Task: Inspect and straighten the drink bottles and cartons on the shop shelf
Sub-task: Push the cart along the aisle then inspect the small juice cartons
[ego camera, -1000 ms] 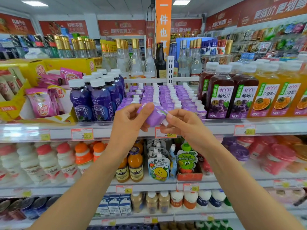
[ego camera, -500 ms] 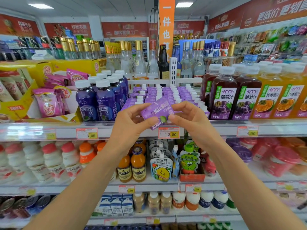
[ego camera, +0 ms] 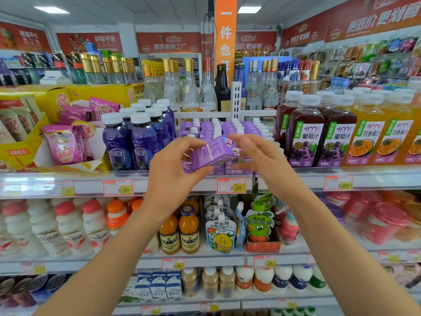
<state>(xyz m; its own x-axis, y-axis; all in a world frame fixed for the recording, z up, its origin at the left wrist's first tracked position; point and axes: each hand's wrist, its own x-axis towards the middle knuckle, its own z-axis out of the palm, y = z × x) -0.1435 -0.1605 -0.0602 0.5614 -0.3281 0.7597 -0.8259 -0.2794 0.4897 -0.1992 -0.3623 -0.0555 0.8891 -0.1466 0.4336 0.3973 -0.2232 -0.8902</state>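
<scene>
Shelf [ego camera: 284, 181] front, carton [ego camera: 210, 154] in left fingers [ego camera: 201, 172]

I hold a carton [ego camera: 213, 153] in my left hand [ego camera: 175, 169] before the shelf [ego camera: 284, 179] edge, with my right hand [ego camera: 262, 156] beside its 3 o'clock end. Behind it stand rows of cartons [ego camera: 227, 128]. Bottles [ego camera: 136, 137] stand at their 9 o'clock, juice bottles [ego camera: 319, 137] at 3 and spirit bottles [ego camera: 193, 87] behind at 12. Pouches [ego camera: 219, 233] sit one shelf below at 6.

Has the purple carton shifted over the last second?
Yes. The purple carton has turned and drifted slightly up and left against the 2.50 price tag.
</scene>
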